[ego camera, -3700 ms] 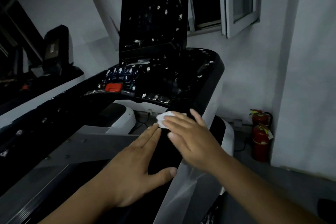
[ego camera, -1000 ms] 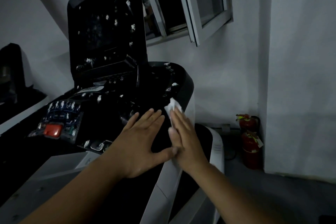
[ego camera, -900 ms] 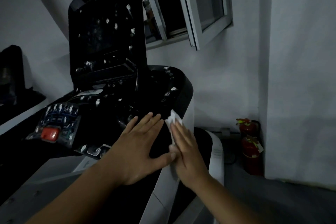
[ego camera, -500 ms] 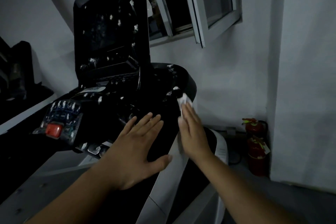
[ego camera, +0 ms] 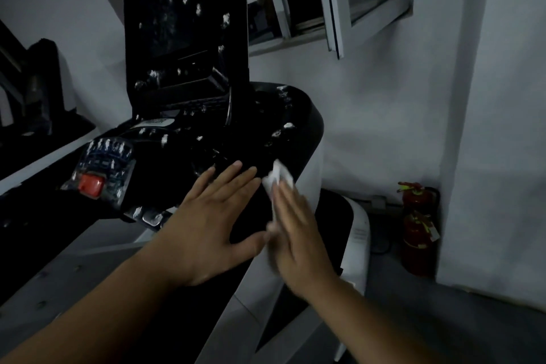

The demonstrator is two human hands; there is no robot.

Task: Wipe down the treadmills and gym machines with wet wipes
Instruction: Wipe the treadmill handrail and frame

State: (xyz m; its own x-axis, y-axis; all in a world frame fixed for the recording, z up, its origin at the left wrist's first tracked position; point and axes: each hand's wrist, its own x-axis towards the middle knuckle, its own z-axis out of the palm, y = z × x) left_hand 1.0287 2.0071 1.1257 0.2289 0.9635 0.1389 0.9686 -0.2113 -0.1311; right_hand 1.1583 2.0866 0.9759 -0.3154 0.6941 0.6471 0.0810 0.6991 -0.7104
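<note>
At centre frame, the straight fingers of the right hand lie flat over a crumpled white wet wipe, pressing it against the right-hand edge of the treadmill console, where the glossy black top meets the pale side panel. Nothing is curled round the wipe; it is pinned under the fingertips, and its upper corner pokes out above them. The hand is blurred, so its exact contact is hard to read. Just left of it the left hand is spread palm-down on the black surface, fingers extended and loose, holding nothing, its thumb almost touching the right hand. Further out, white flecks dot the console top, the tilted dark screen at upper centre and the button panel around the red stop button at middle left. By that evidence the job looks to be at an early stage: only the patch around the wipe seems to be getting attention, while the screen, the controls and most of the console top are left to do. Another dark machine stands at the left edge; whether it has been cleaned cannot be told. An open window sits at upper right, and two red fire extinguishers stand on the floor at lower right.
</note>
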